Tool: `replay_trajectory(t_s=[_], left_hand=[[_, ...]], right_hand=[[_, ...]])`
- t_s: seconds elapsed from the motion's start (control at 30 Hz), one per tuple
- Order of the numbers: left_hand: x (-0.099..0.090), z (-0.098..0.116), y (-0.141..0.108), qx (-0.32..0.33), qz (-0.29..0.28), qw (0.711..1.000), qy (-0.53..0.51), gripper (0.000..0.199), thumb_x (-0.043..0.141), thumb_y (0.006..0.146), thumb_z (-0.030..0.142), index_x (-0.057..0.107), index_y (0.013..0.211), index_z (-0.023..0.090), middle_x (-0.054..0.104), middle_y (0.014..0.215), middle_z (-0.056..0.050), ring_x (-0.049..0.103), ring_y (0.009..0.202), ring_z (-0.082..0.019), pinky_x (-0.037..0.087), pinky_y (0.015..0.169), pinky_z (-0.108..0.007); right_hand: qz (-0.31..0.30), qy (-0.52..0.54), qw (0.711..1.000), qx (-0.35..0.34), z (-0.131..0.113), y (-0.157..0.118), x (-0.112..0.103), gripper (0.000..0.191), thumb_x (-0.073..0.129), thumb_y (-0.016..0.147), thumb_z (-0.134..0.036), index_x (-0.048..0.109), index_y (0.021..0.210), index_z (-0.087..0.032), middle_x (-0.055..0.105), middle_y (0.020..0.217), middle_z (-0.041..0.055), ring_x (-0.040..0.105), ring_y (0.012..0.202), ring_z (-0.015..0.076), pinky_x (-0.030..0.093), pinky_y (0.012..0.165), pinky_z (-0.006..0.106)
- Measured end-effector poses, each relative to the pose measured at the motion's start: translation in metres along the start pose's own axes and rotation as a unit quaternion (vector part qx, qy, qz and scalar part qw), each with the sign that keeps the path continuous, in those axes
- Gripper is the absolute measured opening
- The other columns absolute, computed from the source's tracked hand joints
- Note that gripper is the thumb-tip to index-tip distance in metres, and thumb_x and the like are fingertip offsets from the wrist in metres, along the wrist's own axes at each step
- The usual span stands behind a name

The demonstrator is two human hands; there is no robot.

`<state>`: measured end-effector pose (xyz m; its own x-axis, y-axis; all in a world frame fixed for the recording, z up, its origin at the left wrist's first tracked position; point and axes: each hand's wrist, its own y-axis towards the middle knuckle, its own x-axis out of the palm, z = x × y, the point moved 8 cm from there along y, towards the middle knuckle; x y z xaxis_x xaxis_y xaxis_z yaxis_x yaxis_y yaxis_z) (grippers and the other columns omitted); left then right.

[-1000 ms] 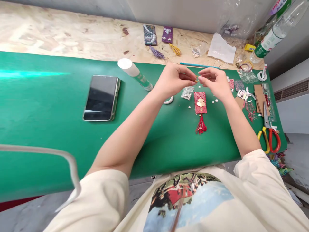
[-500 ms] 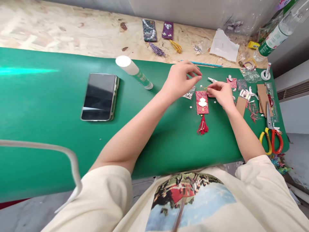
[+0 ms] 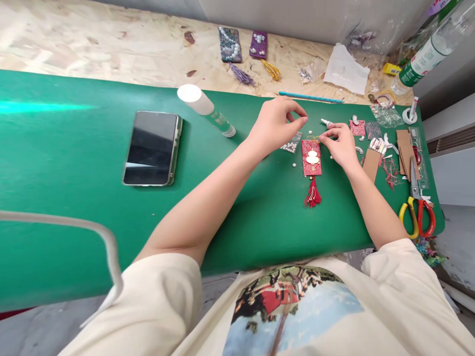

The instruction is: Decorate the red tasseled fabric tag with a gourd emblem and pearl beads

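A red patterned sachet [image 3: 306,168] lies flat on the green table mat [image 3: 260,217], with a white gourd-shaped ornament [image 3: 312,157] on its front and a red tassel [image 3: 312,194] below. Thin yellow cord [image 3: 312,138] loops at its top edge. My right hand [image 3: 340,144] pinches at the cord's right end, close to the sachet's upper right corner. Raised to the upper left of the sachet is my left hand [image 3: 278,121], thumb and fingertips together; whatever is between them is too small to make out. A small bag of white beads [image 3: 292,144] lies partly under the left hand.
A phone [image 3: 151,148] and a standing glue bottle [image 3: 208,111] are on the left. Scissors [image 3: 414,198], cardboard strips [image 3: 406,153] and scraps crowd the right. A blue pencil [image 3: 309,97] lies behind, near two finished sachets [image 3: 230,45]. A water bottle [image 3: 423,62] stands back right.
The left hand has shifted slightly down and away from the sachet, fingertips closer together. The yellow cord now lies lower along the sachet's top edge. The right hand keeps its pinch.
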<state>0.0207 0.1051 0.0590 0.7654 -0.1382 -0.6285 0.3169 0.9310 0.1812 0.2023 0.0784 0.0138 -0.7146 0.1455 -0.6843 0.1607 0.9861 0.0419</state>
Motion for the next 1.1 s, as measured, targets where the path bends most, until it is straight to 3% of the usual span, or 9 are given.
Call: replay_trajectory(t_s=[0.1, 0.27, 1.1], left_hand=[[0.001, 0.001, -0.001, -0.003, -0.003, 1.0, 0.002, 0.011, 0.061, 0.083, 0.027, 0.07, 0.086, 0.021, 0.072, 0.101, -0.006, 0.066, 0.081, -0.019, 0.054, 0.085, -0.038], [0.0, 0.002, -0.002, -0.004, -0.005, 1.0, 0.005, 0.01, 0.06, 0.083, 0.026, 0.069, 0.085, 0.022, 0.072, 0.101, -0.006, 0.065, 0.08, -0.019, 0.053, 0.086, -0.038], [-0.003, -0.001, -0.002, -0.009, -0.002, 1.0, 0.011, 0.013, 0.059, 0.084, 0.029, 0.07, 0.085, 0.022, 0.073, 0.101, -0.006, 0.066, 0.096, -0.024, 0.051, 0.09, -0.039]], right_hand=[[0.014, -0.043, 0.999, 0.021, -0.002, -0.005, 0.0, 0.007, 0.075, 0.071, -0.019, 0.071, 0.066, -0.023, 0.066, 0.119, 0.0053, 0.055, 0.12, 0.0306, 0.039, 0.111, 0.056], [0.004, -0.085, 0.995, 0.045, -0.009, -0.012, 0.0, 0.007, 0.075, 0.074, -0.023, 0.072, 0.068, -0.022, 0.06, 0.133, 0.0058, 0.048, 0.129, 0.0325, 0.034, 0.115, 0.056], [0.018, -0.049, 0.999, -0.001, -0.003, -0.012, 0.005, 0.011, 0.074, 0.07, -0.022, 0.065, 0.065, -0.023, 0.055, 0.131, 0.0067, 0.045, 0.129, 0.033, 0.03, 0.117, 0.058]])
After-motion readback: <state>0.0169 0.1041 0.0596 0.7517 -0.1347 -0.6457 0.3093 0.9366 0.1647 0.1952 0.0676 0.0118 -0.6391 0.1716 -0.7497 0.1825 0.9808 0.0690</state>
